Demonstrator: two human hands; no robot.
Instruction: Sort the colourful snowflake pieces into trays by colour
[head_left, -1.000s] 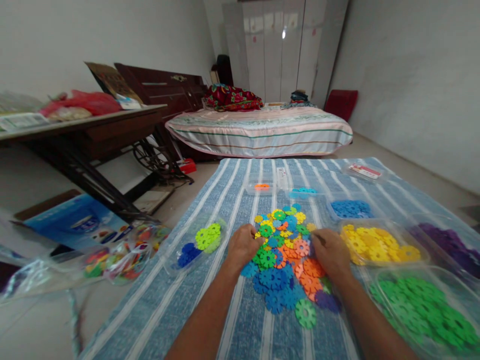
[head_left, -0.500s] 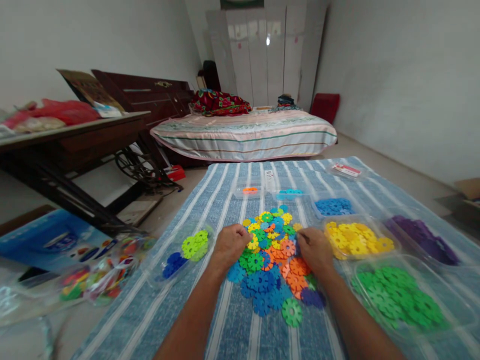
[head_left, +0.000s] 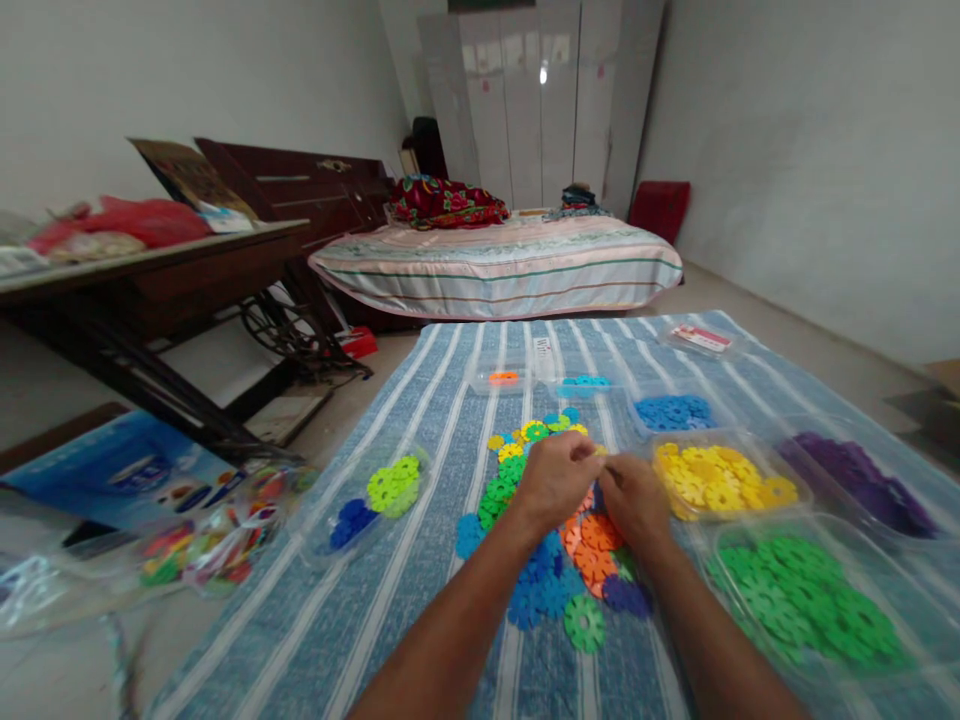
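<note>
While the loose pile of flat, multicoloured plastic snowflake discs [head_left: 592,550] lies on the blue striped cloth [head_left: 450,400], the left hand [head_left: 556,482] and right hand [head_left: 636,503] meet just above it, fingertips pinched shut, anything gripped being hidden, near the clear plastic tray of yellow discs [head_left: 804,497].

Head view, down over cloth [head_left: 420,560]

Left hand [head_left: 556,480] — earlier at the left edge of the pile of coloured discs [head_left: 551,560] — now lies over the pile's middle, fingertips meeting those of the right hand [head_left: 636,497], which has shifted little.
</note>
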